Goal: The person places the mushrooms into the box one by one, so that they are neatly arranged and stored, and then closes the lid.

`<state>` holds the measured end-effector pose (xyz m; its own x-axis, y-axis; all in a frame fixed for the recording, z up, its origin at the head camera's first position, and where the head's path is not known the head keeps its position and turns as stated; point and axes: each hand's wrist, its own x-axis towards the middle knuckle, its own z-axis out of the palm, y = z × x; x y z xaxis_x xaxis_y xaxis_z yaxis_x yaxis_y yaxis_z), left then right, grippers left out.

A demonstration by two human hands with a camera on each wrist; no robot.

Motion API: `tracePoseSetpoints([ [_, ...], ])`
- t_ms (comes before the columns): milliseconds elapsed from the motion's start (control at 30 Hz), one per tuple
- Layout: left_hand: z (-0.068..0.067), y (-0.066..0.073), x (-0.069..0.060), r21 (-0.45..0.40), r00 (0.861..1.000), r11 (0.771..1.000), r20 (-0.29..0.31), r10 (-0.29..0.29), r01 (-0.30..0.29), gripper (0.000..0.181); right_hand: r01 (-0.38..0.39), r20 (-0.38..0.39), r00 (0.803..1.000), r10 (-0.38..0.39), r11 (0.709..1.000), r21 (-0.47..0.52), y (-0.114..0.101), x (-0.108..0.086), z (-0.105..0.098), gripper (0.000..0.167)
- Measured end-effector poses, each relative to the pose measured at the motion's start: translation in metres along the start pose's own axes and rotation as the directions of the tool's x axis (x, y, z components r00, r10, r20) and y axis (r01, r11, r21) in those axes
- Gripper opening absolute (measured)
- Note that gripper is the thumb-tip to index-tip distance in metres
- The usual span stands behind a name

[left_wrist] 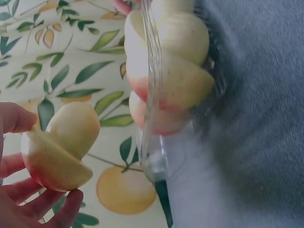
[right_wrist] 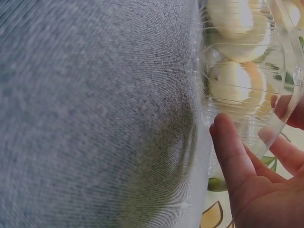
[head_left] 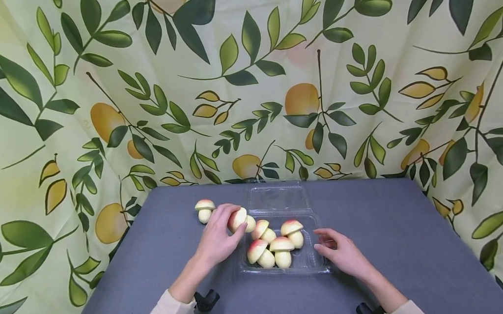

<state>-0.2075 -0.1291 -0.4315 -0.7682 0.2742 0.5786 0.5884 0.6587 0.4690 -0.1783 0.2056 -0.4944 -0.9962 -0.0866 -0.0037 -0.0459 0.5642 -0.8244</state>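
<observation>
My left hand (head_left: pixel 221 231) holds a cream toy mushroom (head_left: pixel 237 220) with a red-tinged cap, just above the left rim of a clear plastic box (head_left: pixel 306 260). The left wrist view shows the thumb and fingers around the cap of this mushroom (left_wrist: pixel 61 147). Several similar mushrooms (head_left: pixel 282 246) lie inside the box, bunched in its left and middle parts. Beside the box's right wall, my right hand (head_left: pixel 340 251) has its fingers loosely bent and nothing in its grasp. Its thumb (right_wrist: pixel 230 147) is close to the clear wall; whether it touches is hard to tell.
One more mushroom (head_left: pixel 204 211) stands on the grey cloth-covered table (head_left: pixel 153 263), behind and left of my left hand. The box's clear lid (head_left: pixel 279 197) lies folded back at the far side. A leaf-and-fruit patterned curtain (head_left: pixel 247 103) hangs behind and at both sides.
</observation>
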Motion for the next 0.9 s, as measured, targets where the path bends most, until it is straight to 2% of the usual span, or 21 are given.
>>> tracePoseSetpoints([
  [433, 0.018, 0.027, 0.009, -0.033, 0.992, 0.999, 0.118, 0.035, -0.031, 0.038, -0.003, 0.000, 1.000, 0.003, 1.000, 0.026, 0.000, 0.000, 0.000, 0.044],
  [767, 0.042, 0.045, 0.007, -0.069, 0.981, 0.994, 0.168, 0.096, -0.085, 0.039, -0.028, 0.001, 1.000, 0.028, 0.995, 0.100, 0.001, 0.000, 0.001, 0.043],
  [900, 0.052, 0.052, 0.006, -0.058, 0.971, 0.992, 0.207, 0.119, -0.110, 0.037, -0.023, 0.003, 1.000, 0.022, 0.992, 0.123, 0.000, 0.000, 0.000, 0.042],
])
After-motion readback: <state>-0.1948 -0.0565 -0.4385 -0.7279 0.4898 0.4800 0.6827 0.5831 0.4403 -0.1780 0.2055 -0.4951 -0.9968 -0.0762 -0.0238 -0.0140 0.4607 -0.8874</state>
